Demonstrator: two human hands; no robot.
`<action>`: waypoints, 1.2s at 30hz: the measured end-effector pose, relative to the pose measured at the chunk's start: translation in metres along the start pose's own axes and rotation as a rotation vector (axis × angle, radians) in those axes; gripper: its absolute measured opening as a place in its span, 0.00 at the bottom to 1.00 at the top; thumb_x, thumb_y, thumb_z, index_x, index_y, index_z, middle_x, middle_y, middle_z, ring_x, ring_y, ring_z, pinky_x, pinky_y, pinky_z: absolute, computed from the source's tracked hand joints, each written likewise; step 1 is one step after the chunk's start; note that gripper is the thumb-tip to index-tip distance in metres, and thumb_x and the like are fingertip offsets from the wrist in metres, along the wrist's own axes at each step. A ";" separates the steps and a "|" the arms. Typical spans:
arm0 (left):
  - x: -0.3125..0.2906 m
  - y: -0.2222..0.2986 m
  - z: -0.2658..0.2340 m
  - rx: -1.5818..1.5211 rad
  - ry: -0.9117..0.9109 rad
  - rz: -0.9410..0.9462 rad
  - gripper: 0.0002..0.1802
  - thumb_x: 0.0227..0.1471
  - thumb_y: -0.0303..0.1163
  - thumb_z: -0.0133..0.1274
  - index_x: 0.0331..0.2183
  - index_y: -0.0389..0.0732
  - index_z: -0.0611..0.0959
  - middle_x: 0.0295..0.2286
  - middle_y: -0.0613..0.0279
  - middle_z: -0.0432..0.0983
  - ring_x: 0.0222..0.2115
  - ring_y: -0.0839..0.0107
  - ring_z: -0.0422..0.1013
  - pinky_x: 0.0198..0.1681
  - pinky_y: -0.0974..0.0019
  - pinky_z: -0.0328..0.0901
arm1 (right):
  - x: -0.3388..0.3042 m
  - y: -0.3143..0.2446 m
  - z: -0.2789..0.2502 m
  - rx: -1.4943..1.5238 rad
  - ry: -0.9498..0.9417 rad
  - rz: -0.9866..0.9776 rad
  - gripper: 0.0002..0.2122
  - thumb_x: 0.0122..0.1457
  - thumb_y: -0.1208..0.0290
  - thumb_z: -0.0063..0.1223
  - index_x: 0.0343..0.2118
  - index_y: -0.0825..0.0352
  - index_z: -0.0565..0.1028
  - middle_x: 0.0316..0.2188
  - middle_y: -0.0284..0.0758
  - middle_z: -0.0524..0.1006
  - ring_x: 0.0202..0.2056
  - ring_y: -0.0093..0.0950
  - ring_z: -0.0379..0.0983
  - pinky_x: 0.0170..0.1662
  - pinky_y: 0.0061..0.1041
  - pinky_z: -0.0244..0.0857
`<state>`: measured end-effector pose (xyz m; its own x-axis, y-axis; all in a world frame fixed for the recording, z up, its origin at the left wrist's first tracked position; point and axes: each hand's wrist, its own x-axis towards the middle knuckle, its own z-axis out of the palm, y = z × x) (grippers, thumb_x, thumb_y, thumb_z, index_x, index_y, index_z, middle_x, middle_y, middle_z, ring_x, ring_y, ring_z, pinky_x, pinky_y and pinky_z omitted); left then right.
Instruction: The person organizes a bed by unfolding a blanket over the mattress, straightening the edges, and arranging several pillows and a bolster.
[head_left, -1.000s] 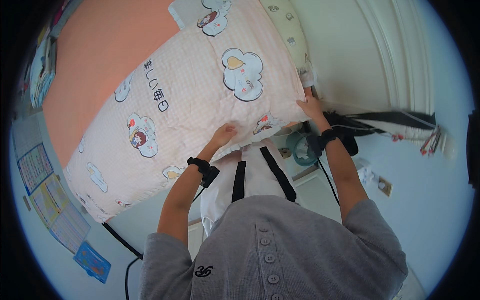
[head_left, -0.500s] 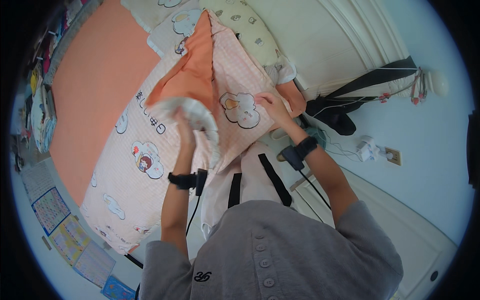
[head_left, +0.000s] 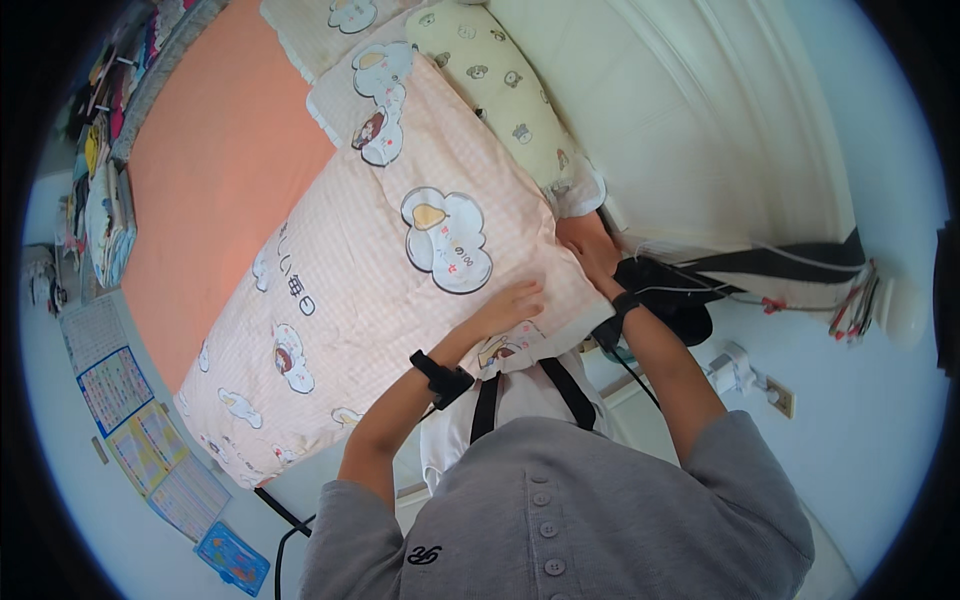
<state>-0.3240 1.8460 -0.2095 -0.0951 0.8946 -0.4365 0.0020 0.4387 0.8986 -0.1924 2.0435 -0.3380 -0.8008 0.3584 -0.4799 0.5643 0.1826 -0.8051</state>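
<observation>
A pale pink checked quilt [head_left: 360, 235] with cloud and cartoon patches lies spread on the bed, its white frilled edge [head_left: 568, 338] toward me. My left hand [head_left: 512, 303] rests on top of it near that edge, fingers stretched out and holding nothing. At the quilt's right side is my right hand [head_left: 590, 266], touching or close beside the border; its fingers are partly hidden, so their grip does not show. Each wrist wears a black strap with a small device. Beyond the quilt's far right edge lies a pale yellow pillow [head_left: 500, 85] with small animal heads.
An orange sheet [head_left: 225, 160] covers the bed's left part. A cream headboard [head_left: 690, 120] rises at the right, with black straps and cables [head_left: 680, 290] beside it. A white plug [head_left: 735, 368] sits by the wall socket. Folded clothes [head_left: 108, 230] and wall charts [head_left: 115, 385] are at left.
The quilt's folded-back corner, with its orange underside showing, has come down flat toward me. My left hand moved right and now lies on it; my right hand moved slightly right and nearer.
</observation>
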 end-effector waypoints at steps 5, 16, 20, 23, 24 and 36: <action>0.032 -0.021 -0.053 -0.074 0.398 -0.126 0.18 0.44 0.37 0.43 0.38 0.36 0.69 0.31 0.60 0.68 0.33 0.74 0.63 0.37 0.74 0.57 | -0.013 -0.051 -0.004 0.983 0.076 0.379 0.17 0.51 0.64 0.37 0.40 0.71 0.62 0.37 0.36 0.65 0.37 0.23 0.60 0.40 0.19 0.53; 0.104 -0.020 -0.100 0.168 0.847 -0.127 0.29 0.34 0.40 0.53 0.38 0.33 0.63 0.26 0.56 0.66 0.30 0.69 0.64 0.31 0.71 0.60 | 0.007 -0.149 -0.049 -0.249 -0.364 0.063 0.24 0.39 0.64 0.53 0.38 0.74 0.62 0.37 0.41 0.65 0.40 0.29 0.60 0.42 0.22 0.54; 0.121 0.030 -0.096 0.080 0.714 -0.350 0.48 0.27 0.46 0.56 0.44 0.30 0.51 0.38 0.41 0.55 0.41 0.57 0.53 0.41 0.65 0.53 | -0.001 -0.180 -0.031 -0.032 -0.483 -0.079 0.19 0.38 0.58 0.49 0.27 0.72 0.69 0.25 0.42 0.70 0.31 0.33 0.66 0.34 0.25 0.57; 0.122 0.020 -0.094 -0.010 0.679 -0.358 0.55 0.25 0.47 0.57 0.47 0.30 0.44 0.43 0.36 0.46 0.46 0.52 0.45 0.47 0.63 0.48 | 0.011 -0.162 0.027 0.304 -0.498 -0.326 0.19 0.39 0.57 0.46 0.22 0.73 0.70 0.19 0.44 0.71 0.25 0.36 0.68 0.29 0.28 0.59; 0.113 0.007 -0.098 -0.069 0.676 -0.373 0.55 0.25 0.48 0.57 0.47 0.30 0.43 0.43 0.37 0.46 0.46 0.52 0.45 0.47 0.63 0.47 | 0.009 -0.184 0.031 -0.030 -0.522 -0.217 0.18 0.40 0.59 0.45 0.23 0.73 0.70 0.18 0.44 0.70 0.22 0.37 0.67 0.27 0.29 0.59; -0.029 0.058 -0.061 -0.784 0.643 -0.660 0.31 0.36 0.41 0.50 0.39 0.33 0.60 0.33 0.54 0.64 0.31 0.67 0.65 0.31 0.68 0.63 | -0.007 -0.260 0.031 0.250 -1.006 0.112 0.11 0.43 0.72 0.41 0.29 0.74 0.66 0.25 0.33 0.67 0.24 0.20 0.62 0.26 0.17 0.58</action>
<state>-0.3817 1.8402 -0.1418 -0.3287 0.2147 -0.9197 -0.8165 0.4248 0.3910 -0.3394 1.9650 -0.1360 -0.6086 -0.5882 -0.5326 0.6800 -0.0407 -0.7320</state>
